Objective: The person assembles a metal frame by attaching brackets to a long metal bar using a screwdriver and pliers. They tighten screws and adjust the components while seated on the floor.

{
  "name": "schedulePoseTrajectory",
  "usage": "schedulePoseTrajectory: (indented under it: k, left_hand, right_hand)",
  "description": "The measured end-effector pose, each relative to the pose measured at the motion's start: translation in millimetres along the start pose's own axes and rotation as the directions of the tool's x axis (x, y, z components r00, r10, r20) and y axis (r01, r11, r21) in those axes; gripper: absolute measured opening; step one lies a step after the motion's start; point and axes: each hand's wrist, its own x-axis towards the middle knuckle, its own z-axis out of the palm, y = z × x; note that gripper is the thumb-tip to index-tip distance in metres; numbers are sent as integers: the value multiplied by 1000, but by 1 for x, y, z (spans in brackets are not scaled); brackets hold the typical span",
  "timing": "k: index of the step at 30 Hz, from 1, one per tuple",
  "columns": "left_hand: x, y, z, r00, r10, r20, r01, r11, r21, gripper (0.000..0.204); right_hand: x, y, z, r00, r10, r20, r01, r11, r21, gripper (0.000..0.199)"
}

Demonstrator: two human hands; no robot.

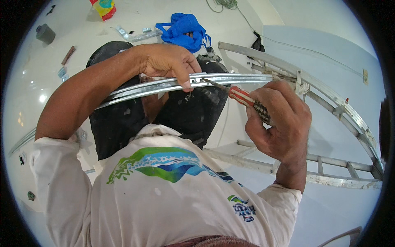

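Note:
A long metal rail (pixel 156 88) of silvery channel lies across my knees, running from the left toward the ladder side. Near its middle my left hand (pixel 175 66) grips it, fingers bent over the far edge and thumb down on the near side. My right hand (pixel 282 117) is wrapped round a screwdriver (pixel 241 96) with a red and white handle and a dark, patterned grip end. The screwdriver's tip meets the rail at a small dark hole or screw, just right of my left fingers; which of the two I cannot tell.
An aluminium ladder (pixel 321 87) lies along the right. Ahead on the pale floor are a blue bag (pixel 185 31), metal pieces (pixel 138 36) and a red and yellow packet (pixel 104 9). At the far left stand a grey container (pixel 45 33) and a brown stick (pixel 68 55).

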Motion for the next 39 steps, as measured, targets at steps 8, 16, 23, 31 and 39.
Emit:
schedulePoseTrajectory:
  k: [8, 16, 23, 31, 39]
  left_hand:
    - [5, -3, 16, 987, 135, -82, -133, 991, 32, 96]
    - [4, -15, 20, 956, 284, -78, -286, 958, -25, 96]
    - [13, -21, 19, 940, 341, -29, -339, 939, 49, 91]
    - [14, -20, 16, 960, 280, 9, -280, 960, 26, 95]
    - [9, -22, 18, 939, 342, 37, -339, 938, -75, 112]
  right_hand:
    - [9, 3, -3, 1000, -7, 30, 7, 1000, -17, 27]
    - [18, -25, -2, 978, 46, 205, -41, 999, -28, 27]
    - [28, -38, -9, 887, 44, 459, 13, 992, -122, 26]
    - [39, -20, -11, 882, -188, 432, 254, 962, -100, 26]
    - [31, -27, -22, 890, 184, 417, -223, 974, 47, 27]
